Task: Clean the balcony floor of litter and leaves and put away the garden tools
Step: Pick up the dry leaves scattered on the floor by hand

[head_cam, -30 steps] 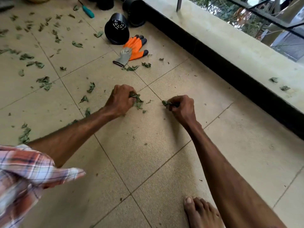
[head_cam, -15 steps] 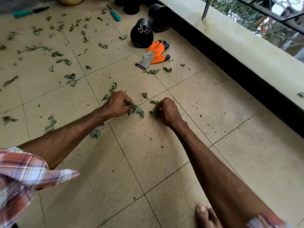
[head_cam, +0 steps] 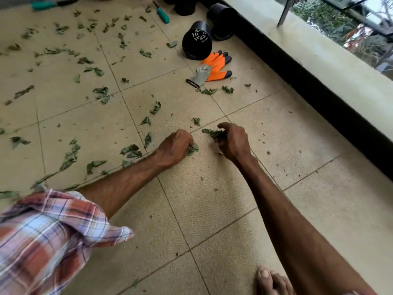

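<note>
We are gathering leaves by hand, well this side of the orange glove (head_cam: 214, 66). Our left hand (head_cam: 175, 146) and right hand (head_cam: 232, 140) each clench a bunch of leaves (head_cam: 212, 133). Next, we judge, comes the scatter left of the glove.

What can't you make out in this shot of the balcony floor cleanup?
- Head view: how many leaves each grip holds; the left hand and right hand are curled over them.
- Teal-handled tool, top left: cut off by the frame edge.
- Plaid sleeve and nearby leaves: motion-blurred.
- Bare foot: cropped by the bottom edge.
</note>
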